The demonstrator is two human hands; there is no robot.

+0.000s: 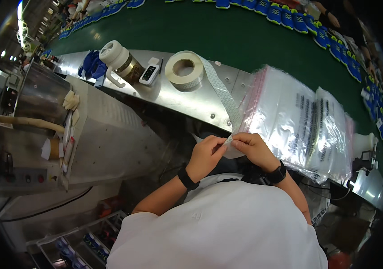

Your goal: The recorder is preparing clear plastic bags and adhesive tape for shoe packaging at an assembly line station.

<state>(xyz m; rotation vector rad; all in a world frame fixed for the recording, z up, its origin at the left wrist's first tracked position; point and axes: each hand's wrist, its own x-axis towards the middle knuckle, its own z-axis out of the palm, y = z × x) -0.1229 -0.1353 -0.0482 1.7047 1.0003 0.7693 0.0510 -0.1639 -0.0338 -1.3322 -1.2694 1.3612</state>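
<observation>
A roll of pale stickers lies on its side on the metal ledge. From it a long sticker strip runs down toward me, its lower end between my hands. My left hand pinches that end, finger and thumb together. Close beside it, my right hand is also closed on the strip, thumb on top. Whether a single sticker is being peeled off I cannot make out. Right of the strip, next to my right hand, lies a thick stack of clear plastic bags with dark print and a reddish edge.
A lidded glass bottle with a handle, a small white device and blue cloth sit on the ledge. Beyond is a green conveyor belt lined with blue shoes. A grey machine stands at left.
</observation>
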